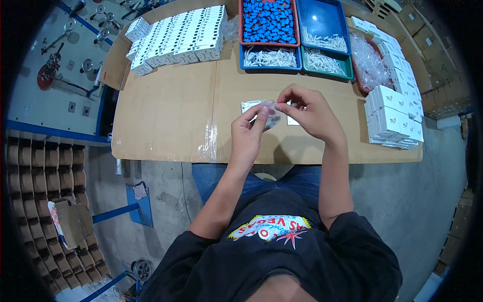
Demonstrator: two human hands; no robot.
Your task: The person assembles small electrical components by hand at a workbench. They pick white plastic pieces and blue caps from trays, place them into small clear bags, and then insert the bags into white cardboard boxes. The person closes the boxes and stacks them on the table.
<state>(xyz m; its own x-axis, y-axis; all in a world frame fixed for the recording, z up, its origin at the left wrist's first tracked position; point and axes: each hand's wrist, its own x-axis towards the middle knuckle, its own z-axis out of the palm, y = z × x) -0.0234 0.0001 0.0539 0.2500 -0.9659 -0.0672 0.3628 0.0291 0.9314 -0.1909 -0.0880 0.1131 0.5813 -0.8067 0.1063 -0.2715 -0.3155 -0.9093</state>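
Observation:
Over the cardboard-covered table, a small clear plastic bag is pinched between the thumb and fingers of my left hand. Something small shows inside the bag, too blurred to name. My right hand grips the bag's upper edge with thumb and forefinger, its other fingers curled. Beneath the hands lies a flat white item, partly covered by them. A second white patch shows under my right hand; whether it belongs to the same item, I cannot tell.
Beyond my hands stand a red tray of blue pieces, blue trays and a green tray with white plastic pieces. Clear bags fill a reddish tray. White boxes are stacked far left and right.

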